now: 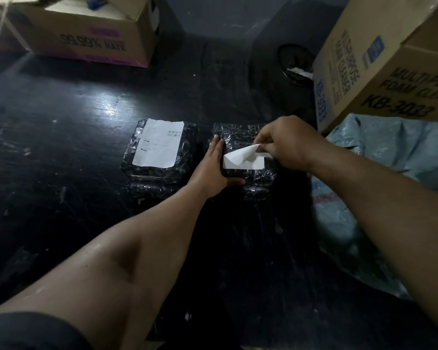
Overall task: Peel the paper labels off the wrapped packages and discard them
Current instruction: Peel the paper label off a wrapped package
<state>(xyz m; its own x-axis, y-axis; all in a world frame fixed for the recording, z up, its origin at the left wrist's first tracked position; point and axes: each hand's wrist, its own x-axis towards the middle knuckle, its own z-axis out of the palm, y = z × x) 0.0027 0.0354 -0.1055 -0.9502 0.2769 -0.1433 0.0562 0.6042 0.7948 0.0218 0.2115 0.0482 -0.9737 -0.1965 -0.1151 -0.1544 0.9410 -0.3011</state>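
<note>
On dark scuffed floor (61, 147) (cardboard boxes (86, 39) behind), flat left hand (213, 168) on package (238, 137), right hand (286, 142) pinching label (240, 160).

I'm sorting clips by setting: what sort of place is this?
Probably a storeroom or packing area: brown cardboard cartons on a dark scuffed floor, black plastic-wrapped packages bearing white paper labels.

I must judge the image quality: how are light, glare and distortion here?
Head view: dim overall; white glare patch on the dark glossy floor; plastic wrap of the black wrapped package glints; wide-angle bending of the brown foam-cleaner carton; edges soft.
</note>
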